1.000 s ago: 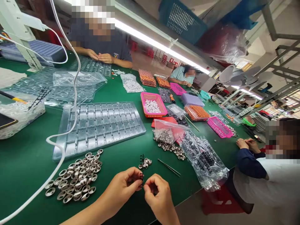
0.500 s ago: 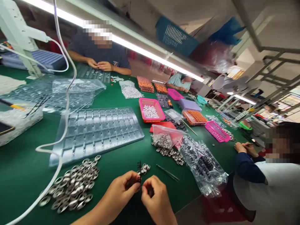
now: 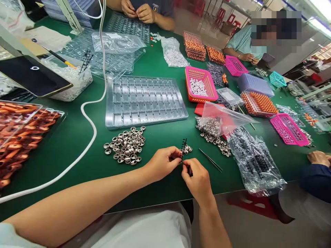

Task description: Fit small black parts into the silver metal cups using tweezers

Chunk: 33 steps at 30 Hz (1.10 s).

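Observation:
My left hand (image 3: 162, 162) pinches the lower end of a thin black plastic strip (image 3: 183, 146) that stands upright over the green table (image 3: 64, 144). My right hand (image 3: 198, 179) is closed in a pinch against the same strip, just below my left fingertips. A few small metal rings (image 3: 188, 149) lie right behind the strip. A pile of silver metal rings (image 3: 126, 145) sits to the left of my hands. Thin tweezers (image 3: 210, 160) lie to the right.
A clear compartment tray (image 3: 144, 100) lies beyond the pile. A white cable (image 3: 88, 117) curves across the left. A tray of orange parts (image 3: 18, 134) stands at the left edge, clear bags of parts (image 3: 256, 162) on the right. Pink baskets (image 3: 200, 84) and other workers' hands are farther back.
The view has tilted down and swung left, bringing my forearms and the orange-parts tray into sight. Both hands stay pinched on the black strip.

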Available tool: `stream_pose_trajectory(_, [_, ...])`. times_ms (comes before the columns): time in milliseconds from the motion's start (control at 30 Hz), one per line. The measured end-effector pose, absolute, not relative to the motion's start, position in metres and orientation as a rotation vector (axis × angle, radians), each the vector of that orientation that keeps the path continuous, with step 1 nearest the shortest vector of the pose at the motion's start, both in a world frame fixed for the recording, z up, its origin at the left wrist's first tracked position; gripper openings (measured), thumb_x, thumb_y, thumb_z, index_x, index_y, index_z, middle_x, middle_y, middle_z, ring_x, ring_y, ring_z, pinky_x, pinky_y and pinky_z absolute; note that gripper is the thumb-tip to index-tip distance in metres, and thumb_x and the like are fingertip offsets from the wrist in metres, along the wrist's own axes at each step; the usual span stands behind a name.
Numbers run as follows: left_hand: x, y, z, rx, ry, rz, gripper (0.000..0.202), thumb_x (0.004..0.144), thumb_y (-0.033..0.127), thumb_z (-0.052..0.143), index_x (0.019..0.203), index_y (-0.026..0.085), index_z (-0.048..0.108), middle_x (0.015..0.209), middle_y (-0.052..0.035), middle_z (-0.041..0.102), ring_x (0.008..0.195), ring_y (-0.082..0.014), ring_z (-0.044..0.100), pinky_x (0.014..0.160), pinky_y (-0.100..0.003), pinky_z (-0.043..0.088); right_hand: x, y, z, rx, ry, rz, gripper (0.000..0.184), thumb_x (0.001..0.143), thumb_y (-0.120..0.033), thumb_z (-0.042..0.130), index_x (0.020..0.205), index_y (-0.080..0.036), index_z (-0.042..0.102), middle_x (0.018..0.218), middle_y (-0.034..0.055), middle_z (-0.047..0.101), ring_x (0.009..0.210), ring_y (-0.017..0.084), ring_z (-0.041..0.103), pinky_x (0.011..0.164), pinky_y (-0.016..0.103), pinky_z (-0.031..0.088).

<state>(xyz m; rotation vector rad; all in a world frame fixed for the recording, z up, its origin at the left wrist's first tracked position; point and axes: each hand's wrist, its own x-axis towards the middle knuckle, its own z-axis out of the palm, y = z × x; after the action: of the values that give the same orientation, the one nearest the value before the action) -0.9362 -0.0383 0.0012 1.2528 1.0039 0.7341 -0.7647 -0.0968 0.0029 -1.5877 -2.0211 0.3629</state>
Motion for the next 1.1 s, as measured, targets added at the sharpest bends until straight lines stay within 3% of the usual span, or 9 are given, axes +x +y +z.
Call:
stream_pose_trajectory(600, [-0.940, -0.036, 0.005, 1.194, 0.982, 0.757, 0.013, 0.078, 0.028, 0.064, 0.087, 0.019, 0.065, 0.082, -0.0021, 0.071, 0.080, -0.0206, 0.070, 0.077, -0.033, 0.056, -0.751, -0.099, 0.004, -1.570, -2.051, 0.301, 0.023, 0.094, -0.008, 0.045, 0.102, -0.020, 0.063, 0.091, 0.0054, 0.067, 0.082, 0.017, 0.065, 0.071, 0.028, 0.052])
stream_pose_trajectory(767, [-0.938, -0.038, 0.007, 1.194, 0.975, 0.759, 0.013, 0.078, 0.029, 0.063, 0.086, 0.018, 0.065, 0.081, -0.0023, 0.070, 0.079, -0.0198, 0.069, 0.076, -0.033, 0.056, -0.756, -0.103, 0.011, -1.543, -1.904, 0.356, 0.016, 0.094, -0.013, 0.053, 0.105, -0.021, 0.062, 0.090, 0.0030, 0.064, 0.071, 0.013, 0.058, 0.067, 0.026, 0.051])
stream_pose_trajectory(933, [-0.938, -0.043, 0.010, 1.205, 0.962, 0.759, 0.013, 0.077, 0.029, 0.064, 0.085, 0.018, 0.064, 0.081, -0.0020, 0.069, 0.076, -0.0178, 0.066, 0.073, -0.030, 0.055, -0.769, -0.107, 0.013, -1.563, -1.755, 0.540, 0.005, 0.094, -0.019, 0.058, 0.095, -0.021, 0.062, 0.086, 0.0008, 0.062, 0.071, 0.011, 0.057, 0.064, 0.024, 0.049])
stream_pose_trajectory(1100, [-0.938, -0.046, 0.011, 1.227, 0.951, 0.762, 0.012, 0.079, 0.028, 0.064, 0.086, 0.018, 0.065, 0.082, -0.0020, 0.069, 0.077, -0.0170, 0.065, 0.072, -0.028, 0.053, -0.774, -0.109, 0.009, -1.596, -1.622, 0.651, 0.010, 0.096, -0.023, 0.056, 0.087, -0.022, 0.061, 0.082, -0.0003, 0.061, 0.070, 0.011, 0.057, 0.064, 0.023, 0.048])
